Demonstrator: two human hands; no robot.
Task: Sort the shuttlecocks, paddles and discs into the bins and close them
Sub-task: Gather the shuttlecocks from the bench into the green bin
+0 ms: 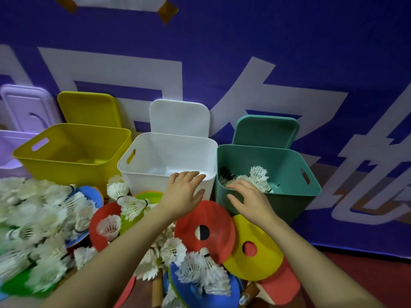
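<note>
Three open bins stand in a row: a yellow bin (73, 161), a white bin (169, 156) and a green bin (287, 174) that holds a few shuttlecocks (258, 175). My left hand (184, 194) hovers with spread fingers at the white bin's near rim. My right hand (249, 200) is open just in front of the green bin's near rim. Neither holds anything. Below them lie a red disc (213, 221), a yellow disc (262, 261) and a red paddle (282, 287). A heap of white shuttlecocks (37, 218) covers the left.
Lids lean on the purple banner behind the bins: a yellow lid (89, 107), a white lid (180, 116) and a green lid (264, 132). A lilac bin with its lid (24, 107) sits far left. Blue, green and red discs lie under the shuttlecocks.
</note>
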